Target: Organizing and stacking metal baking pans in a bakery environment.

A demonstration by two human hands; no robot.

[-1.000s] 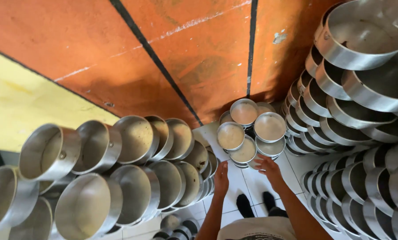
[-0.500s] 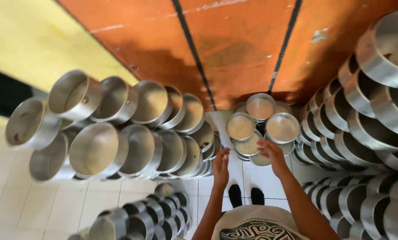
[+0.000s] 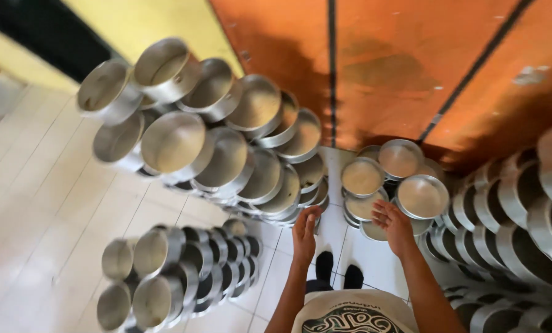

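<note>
Two hands raised, both empty. Left hand fingers loosely together, beside tall pan stacks. Right hand fingers spread, touching short pan stacks by orange wall.

light: bright, soft daylight from the left
shadows: dark patches on the orange wall
glare: dull sheen on metal pots
blur: edges smeared, stretched

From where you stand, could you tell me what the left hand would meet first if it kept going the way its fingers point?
The left hand points up and slightly right, towards the tall stack of metal pots just ahead. It would probably meet the rim of the nearest pot there first, though depth is hard to judge from above.
</note>
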